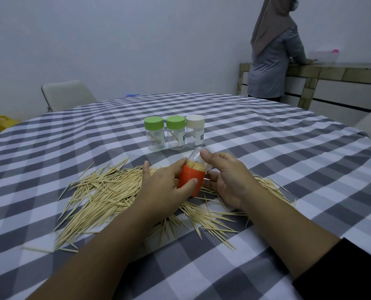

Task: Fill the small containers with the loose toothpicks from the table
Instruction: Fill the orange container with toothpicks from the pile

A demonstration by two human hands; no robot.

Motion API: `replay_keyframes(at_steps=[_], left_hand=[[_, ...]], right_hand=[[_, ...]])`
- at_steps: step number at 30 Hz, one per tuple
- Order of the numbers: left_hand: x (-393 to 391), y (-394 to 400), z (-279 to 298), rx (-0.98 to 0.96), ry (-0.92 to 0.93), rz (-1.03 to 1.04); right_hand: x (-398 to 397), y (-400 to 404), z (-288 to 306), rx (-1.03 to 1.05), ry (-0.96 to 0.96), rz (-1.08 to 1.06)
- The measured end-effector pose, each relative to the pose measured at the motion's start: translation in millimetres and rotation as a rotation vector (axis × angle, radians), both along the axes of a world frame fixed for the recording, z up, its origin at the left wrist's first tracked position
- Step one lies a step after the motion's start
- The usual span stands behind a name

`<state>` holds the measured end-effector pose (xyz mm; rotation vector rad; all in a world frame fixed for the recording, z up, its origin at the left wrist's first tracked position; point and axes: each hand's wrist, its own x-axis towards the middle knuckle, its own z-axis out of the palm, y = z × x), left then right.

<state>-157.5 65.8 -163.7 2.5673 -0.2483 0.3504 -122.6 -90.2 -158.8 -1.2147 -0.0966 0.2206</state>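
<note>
A big heap of loose toothpicks [106, 191] lies spread on the checked tablecloth [266, 148]. Above the heap I hold a small clear container [196, 155] tilted toward me, packed with toothpicks, with an orange cap [188, 179] at its near end. My left hand [165, 182] grips the orange cap. My right hand [225, 176] holds the clear body, thumb on top. Behind stand three small clear containers: two with green lids [153, 123] [175, 122] and one with a cream lid [195, 121]; each has only a toothpick or two inside.
A pale chair [67, 94] stands at the table's far left. A person [273, 50] stands at a tiled counter [331, 72] at the back right. A yellow bag [4, 123] lies by the left wall.
</note>
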Motion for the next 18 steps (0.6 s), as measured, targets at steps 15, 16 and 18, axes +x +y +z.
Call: replay_keyframes(at_steps=[15, 16, 18], left_hand=[[-1.2, -0.6, 1.9, -0.056, -0.003, 0.012], [-1.4, -1.1, 2.4, -0.05, -0.003, 0.012], [-1.7, -1.8, 3.0, -0.037, 0.001, 0.014]], right_hand=[[2.8, 3.3, -2.8, -0.06, 0.016, -0.073], [2.8, 3.4, -2.6, -0.058, 0.02, -0.078], [2.8, 3.0, -2.8, -0.054, 0.017, -0.075]])
